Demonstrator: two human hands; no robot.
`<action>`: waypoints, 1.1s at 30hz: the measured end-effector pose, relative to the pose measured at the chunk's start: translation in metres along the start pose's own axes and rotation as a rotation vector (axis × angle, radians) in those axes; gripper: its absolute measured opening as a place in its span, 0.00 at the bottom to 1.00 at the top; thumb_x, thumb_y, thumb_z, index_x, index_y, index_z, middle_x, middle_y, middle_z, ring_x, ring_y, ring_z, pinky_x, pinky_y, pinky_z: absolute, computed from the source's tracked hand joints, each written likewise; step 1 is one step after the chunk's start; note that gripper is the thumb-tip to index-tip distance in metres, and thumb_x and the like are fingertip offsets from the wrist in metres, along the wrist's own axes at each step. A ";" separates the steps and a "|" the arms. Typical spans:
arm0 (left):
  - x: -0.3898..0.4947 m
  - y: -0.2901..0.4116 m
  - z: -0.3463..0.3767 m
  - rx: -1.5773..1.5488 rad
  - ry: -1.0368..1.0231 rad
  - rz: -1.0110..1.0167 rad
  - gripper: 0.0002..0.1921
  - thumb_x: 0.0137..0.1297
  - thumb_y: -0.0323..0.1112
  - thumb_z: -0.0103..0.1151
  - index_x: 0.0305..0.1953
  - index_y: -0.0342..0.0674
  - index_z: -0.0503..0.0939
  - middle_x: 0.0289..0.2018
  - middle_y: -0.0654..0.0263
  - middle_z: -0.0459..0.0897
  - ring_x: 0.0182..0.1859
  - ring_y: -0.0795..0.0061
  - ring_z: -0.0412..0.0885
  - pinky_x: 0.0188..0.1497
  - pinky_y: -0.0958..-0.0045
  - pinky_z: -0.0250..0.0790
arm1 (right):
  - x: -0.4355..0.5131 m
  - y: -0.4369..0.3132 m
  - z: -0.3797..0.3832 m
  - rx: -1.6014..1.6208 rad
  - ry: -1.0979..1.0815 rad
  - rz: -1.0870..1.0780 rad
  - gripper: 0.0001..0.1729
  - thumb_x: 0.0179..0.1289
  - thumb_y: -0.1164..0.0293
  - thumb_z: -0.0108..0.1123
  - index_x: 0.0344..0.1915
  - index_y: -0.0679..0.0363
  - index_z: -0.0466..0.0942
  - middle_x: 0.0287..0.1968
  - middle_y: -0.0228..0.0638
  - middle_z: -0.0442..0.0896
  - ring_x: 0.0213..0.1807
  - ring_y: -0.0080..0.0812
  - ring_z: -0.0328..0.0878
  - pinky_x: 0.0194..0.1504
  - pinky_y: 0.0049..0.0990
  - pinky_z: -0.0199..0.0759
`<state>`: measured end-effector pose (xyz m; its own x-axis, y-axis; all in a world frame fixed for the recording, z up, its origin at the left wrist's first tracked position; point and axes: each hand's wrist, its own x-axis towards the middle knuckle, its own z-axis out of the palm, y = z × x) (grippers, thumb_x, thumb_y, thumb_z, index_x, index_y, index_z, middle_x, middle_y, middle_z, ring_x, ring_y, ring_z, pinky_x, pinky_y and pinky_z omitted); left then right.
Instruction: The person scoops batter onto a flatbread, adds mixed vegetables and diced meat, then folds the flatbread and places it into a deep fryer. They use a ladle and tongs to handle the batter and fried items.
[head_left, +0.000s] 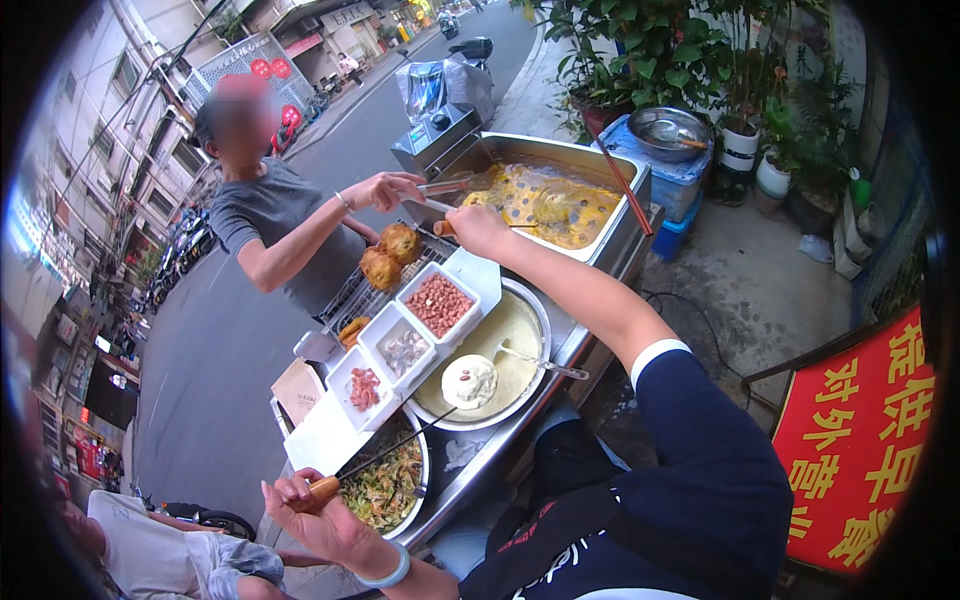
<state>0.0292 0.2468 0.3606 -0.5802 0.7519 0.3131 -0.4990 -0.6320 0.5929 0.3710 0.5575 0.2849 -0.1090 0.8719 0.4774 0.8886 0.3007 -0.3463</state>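
Note:
My left hand (322, 517) grips the wooden handle of a long thin ladle (397, 441). At its far end a mound of pale batter (471, 384), topped with peanuts, sits over the steel bowl of batter (546, 330). My right hand (480, 231) is closed around another wooden handle (444, 228); its thin metal rod (523, 226) reaches over the deep fryer (636, 184), where yellow oil bubbles. Whatever is at that rod's end is hidden in the foam. A metal spoon (551, 367) leans in the batter bowl. Below it stands a bowl of shredded vegetables (386, 480).
White tubs hold peanuts (439, 304), grey seafood-like pieces (406, 349) and reddish meat (365, 388). Fried cakes (380, 268) rest on a wire rack (349, 296). Across the stall, a person (281, 202) holds tongs (442, 187) by the fryer. Red chopsticks (622, 181) cross its corner.

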 end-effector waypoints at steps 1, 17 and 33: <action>0.001 0.000 0.000 -0.001 0.000 -0.004 0.12 0.74 0.32 0.58 0.29 0.45 0.72 0.23 0.72 0.71 0.25 0.83 0.70 0.46 0.70 0.71 | 0.002 0.001 0.000 0.001 0.014 0.008 0.09 0.65 0.72 0.56 0.43 0.60 0.82 0.43 0.50 0.87 0.48 0.50 0.87 0.49 0.46 0.82; 0.013 -0.022 0.009 0.004 -0.002 -0.026 0.14 0.74 0.32 0.58 0.28 0.45 0.70 0.23 0.72 0.70 0.26 0.83 0.67 0.45 0.73 0.67 | 0.012 0.023 0.015 0.166 -0.131 -0.028 0.20 0.59 0.67 0.70 0.49 0.62 0.79 0.47 0.51 0.84 0.52 0.55 0.82 0.53 0.45 0.77; 0.039 -0.022 0.016 0.003 -0.050 -0.160 0.13 0.73 0.35 0.61 0.29 0.45 0.71 0.25 0.71 0.71 0.29 0.80 0.67 0.50 0.70 0.65 | -0.149 0.062 -0.120 0.389 -0.179 -0.067 0.35 0.64 0.65 0.70 0.70 0.54 0.70 0.65 0.44 0.72 0.42 0.31 0.82 0.50 0.30 0.78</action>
<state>0.0279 0.2931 0.3711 -0.4608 0.8514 0.2505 -0.5805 -0.5027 0.6406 0.4958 0.3998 0.2895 -0.2666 0.8885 0.3736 0.6463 0.4523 -0.6145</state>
